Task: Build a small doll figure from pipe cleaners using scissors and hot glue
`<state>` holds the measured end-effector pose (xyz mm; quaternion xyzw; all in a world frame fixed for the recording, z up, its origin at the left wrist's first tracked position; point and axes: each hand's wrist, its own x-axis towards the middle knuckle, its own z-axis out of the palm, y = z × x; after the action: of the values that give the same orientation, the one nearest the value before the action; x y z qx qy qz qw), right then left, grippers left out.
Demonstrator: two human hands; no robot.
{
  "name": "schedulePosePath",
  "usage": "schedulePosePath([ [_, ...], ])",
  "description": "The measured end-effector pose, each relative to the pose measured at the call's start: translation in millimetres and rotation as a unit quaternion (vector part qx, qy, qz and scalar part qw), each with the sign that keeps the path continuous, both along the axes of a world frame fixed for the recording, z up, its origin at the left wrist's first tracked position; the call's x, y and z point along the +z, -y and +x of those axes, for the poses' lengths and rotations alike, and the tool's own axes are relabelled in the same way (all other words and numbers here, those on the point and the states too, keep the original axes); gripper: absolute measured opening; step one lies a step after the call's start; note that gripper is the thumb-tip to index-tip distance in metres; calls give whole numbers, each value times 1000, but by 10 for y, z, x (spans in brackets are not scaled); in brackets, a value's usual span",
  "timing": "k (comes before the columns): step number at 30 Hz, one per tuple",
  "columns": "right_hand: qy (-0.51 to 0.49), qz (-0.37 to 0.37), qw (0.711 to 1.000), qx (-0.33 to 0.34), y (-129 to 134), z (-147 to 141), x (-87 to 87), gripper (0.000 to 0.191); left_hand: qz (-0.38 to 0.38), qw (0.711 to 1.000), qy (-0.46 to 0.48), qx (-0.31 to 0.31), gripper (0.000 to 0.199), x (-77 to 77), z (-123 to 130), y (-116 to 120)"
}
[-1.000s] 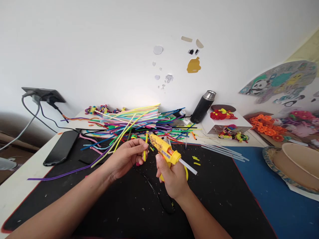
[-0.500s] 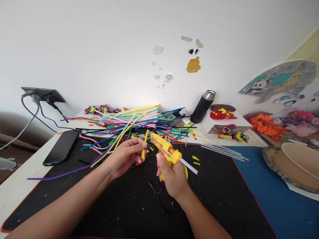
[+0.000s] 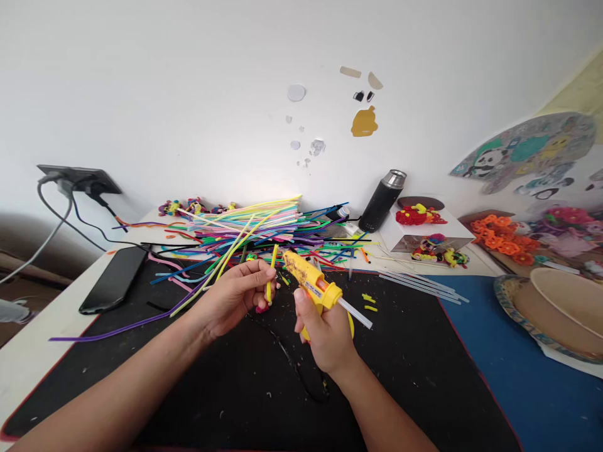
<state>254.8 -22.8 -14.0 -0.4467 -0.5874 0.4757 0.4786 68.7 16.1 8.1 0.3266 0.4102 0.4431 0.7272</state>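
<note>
So the counter (image 3: 23, 380) is white, with a black mat (image 3: 226, 395) across the lower middle and a blue mat (image 3: 513, 358) lower right. Big messy heap of colorful fuzzy stems (image 3: 254, 220) near the center, phone (image 3: 114, 279) at left over the black mat's edge, black flask (image 3: 379, 207) and white box (image 3: 452, 228) right of center. Yellow scraps (image 3: 370, 308) sit on the black mat.
</note>
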Motion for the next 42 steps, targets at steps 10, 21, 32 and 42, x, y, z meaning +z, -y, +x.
schedulePosePath([
  [10, 15, 20, 1000, 3, 6, -8, -37, 54, -2, 1000, 5, 5, 39, 12, 1, -3],
  [21, 15, 26, 1000, 4, 16, -10, -23, 56, -1, 1000, 2, 4, 40, 8, -1, 0],
  [32, 14, 19, 1000, 7, 12, -13, -27, 58, -2, 1000, 5, 8, 39, 33, -7, 8],
  [42, 27, 21, 999, 13, 27, -13, -37, 58, 2, 1000, 6, 8, 39, 21, -16, -8],
])
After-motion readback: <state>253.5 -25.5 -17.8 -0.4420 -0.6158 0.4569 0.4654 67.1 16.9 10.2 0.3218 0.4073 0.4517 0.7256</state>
